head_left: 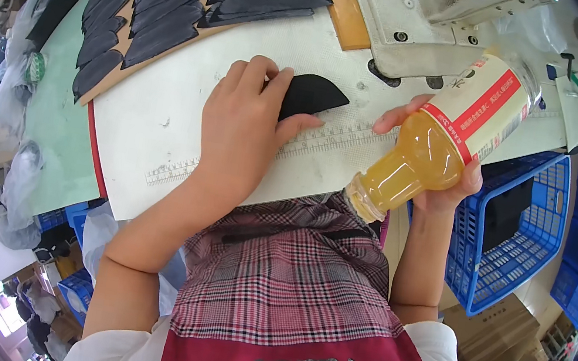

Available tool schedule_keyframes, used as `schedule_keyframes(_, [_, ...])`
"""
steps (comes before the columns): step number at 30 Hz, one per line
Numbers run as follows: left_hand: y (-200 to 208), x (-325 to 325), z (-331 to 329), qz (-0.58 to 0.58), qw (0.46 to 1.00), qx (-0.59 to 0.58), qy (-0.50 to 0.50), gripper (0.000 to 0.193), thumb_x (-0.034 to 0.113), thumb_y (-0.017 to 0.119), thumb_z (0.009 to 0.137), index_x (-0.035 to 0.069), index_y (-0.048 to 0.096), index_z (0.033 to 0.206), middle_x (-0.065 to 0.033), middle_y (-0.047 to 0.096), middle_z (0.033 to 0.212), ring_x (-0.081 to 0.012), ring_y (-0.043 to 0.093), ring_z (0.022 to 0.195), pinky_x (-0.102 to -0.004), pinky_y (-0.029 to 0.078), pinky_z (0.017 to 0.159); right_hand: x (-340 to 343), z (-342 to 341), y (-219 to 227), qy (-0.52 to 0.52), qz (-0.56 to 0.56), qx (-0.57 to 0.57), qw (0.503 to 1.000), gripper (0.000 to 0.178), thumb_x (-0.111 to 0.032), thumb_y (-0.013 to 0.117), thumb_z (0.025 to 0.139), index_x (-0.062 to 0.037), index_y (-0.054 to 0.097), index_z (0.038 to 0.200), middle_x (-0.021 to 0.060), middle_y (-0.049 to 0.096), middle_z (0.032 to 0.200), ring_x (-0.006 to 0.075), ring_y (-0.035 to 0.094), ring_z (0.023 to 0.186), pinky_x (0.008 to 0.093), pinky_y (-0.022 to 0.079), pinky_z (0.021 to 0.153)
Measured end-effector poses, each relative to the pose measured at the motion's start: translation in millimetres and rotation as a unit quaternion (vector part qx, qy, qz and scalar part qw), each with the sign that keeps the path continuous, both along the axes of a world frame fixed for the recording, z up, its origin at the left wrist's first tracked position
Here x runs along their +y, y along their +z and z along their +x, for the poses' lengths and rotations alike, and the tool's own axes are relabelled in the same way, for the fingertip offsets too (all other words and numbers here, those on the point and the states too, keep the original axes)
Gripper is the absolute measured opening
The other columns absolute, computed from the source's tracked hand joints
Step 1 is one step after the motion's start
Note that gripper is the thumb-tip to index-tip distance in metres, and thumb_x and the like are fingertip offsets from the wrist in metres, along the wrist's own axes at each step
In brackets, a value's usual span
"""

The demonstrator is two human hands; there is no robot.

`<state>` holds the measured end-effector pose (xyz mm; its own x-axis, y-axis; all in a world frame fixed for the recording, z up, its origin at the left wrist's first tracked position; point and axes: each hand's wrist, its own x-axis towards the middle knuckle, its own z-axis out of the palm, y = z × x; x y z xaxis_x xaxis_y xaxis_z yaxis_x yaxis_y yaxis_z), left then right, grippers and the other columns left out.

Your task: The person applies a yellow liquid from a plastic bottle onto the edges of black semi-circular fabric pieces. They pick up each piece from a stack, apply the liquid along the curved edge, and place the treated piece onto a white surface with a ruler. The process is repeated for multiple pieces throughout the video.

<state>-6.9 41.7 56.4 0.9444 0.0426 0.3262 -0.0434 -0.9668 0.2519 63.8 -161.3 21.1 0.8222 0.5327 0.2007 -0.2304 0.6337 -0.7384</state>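
My right hand (464,184) is wrapped round a clear bottle (423,156) of yellow-orange liquid with a cream and red label. The bottle is tilted, its neck pointing down toward my apron. On the white worktop (163,121), my left hand (244,118) pinches a black curved piece (313,97) of cloth-like material, thumb at its near edge and fingers at its left end. Part of that piece is hidden under the fingers. A ruler scale (325,138) runs along the worktop just nearer to me than the black piece.
Rows of dark, leaf-shaped pieces (167,20) lie on a brown board at the far left. A sewing machine (432,22) stands at the back right. Below the table's right side sits a blue plastic basket (468,256) with dark material inside; cardboard (498,328) lies near it.
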Motion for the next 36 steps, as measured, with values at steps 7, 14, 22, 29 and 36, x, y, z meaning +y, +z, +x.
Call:
schedule_keyframes(7, [2.5, 25.4, -25.4, -0.151, 0.986, -0.036, 0.056, 0.035, 0.026, 0.068, 0.072, 0.002, 0.058, 0.096, -0.0087, 0.055, 0.09, -0.0258, 0.049, 0.084, -0.0364, 0.038, 0.079, -0.4, -2.9, 1.8, -0.033, -0.041, 0.002, 0.999, 0.08, -0.062, 0.061, 0.064, 0.0021, 0.05, 0.11, 0.0112, 0.055, 0.096, 0.0335, 0.059, 0.087, 0.0363, 0.048, 0.07])
schedule_keyframes(14, [-13.3, 54.9, -64.2, -0.212, 0.971, -0.029, 0.106, 0.009, 0.012, 0.059, 0.077, 0.005, 0.056, 0.08, -0.0036, 0.056, 0.077, -0.0201, 0.047, 0.078, -0.0339, 0.032, 0.079, 25.8, -3.7, 21.2, -0.054, -0.159, -0.056, 0.984, 0.076, -0.06, 0.055, 0.072, 0.0019, 0.047, 0.115, 0.0181, 0.056, 0.102, 0.0236, 0.057, 0.081, 0.0248, 0.045, 0.058])
schedule_keyframes(22, [-22.1, 50.5, -62.1, -0.231, 0.966, -0.069, 0.089, 0.007, 0.012, 0.061, 0.073, 0.008, 0.055, 0.076, -0.0005, 0.053, 0.073, -0.0179, 0.046, 0.078, -0.034, 0.028, 0.081, 83.8, -12.1, 54.0, -0.196, -0.273, -0.309, 0.89, 0.035, -0.016, 0.079, 0.063, 0.0006, 0.061, 0.088, 0.0057, 0.063, 0.082, 0.0102, 0.059, 0.068, 0.0235, 0.049, 0.06])
schedule_keyframes(29, [-29.9, 46.9, -60.8, -0.25, 0.958, -0.099, 0.102, 0.009, 0.007, 0.062, 0.069, 0.008, 0.054, 0.073, -0.0007, 0.052, 0.073, -0.0197, 0.047, 0.079, -0.0355, 0.029, 0.079, 118.2, -37.0, 64.7, -0.114, -0.408, -0.481, 0.768, 0.041, -0.024, 0.08, 0.062, -0.0026, 0.062, 0.091, 0.004, 0.064, 0.088, 0.0128, 0.061, 0.077, 0.0269, 0.05, 0.067])
schedule_keyframes(36, [-30.2, 46.0, -58.4, -0.242, 0.959, -0.091, 0.114, 0.01, 0.007, 0.062, 0.069, 0.008, 0.054, 0.073, -0.0008, 0.052, 0.075, -0.0202, 0.046, 0.08, -0.0354, 0.029, 0.08, 114.3, -31.5, 64.7, -0.064, -0.437, -0.599, 0.668, 0.043, -0.012, 0.078, 0.062, -0.002, 0.059, 0.099, 0.006, 0.063, 0.09, 0.0153, 0.061, 0.08, 0.0273, 0.05, 0.072])
